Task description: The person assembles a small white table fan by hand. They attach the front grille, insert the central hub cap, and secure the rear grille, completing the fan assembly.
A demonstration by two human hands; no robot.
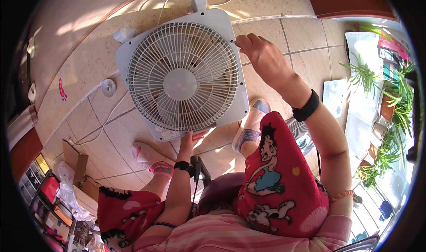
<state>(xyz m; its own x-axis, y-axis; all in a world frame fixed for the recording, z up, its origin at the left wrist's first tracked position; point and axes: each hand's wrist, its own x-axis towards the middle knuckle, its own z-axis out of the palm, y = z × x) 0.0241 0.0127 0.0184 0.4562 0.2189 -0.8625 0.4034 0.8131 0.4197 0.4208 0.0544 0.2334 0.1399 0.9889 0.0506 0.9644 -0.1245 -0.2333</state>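
Steadying the white square plastic box fan [182, 74] face-up on the tan tile floor between my 2 feet. My left hand [190, 141] grips its near edge, fingers curled under. My right hand [262, 56] pinches the far right grille rim (clip there, I'd guess). Next: likely hold firm and pry evenly. Pale label [169, 135] on the near frame; brown cardboard box [77, 165] lower left.
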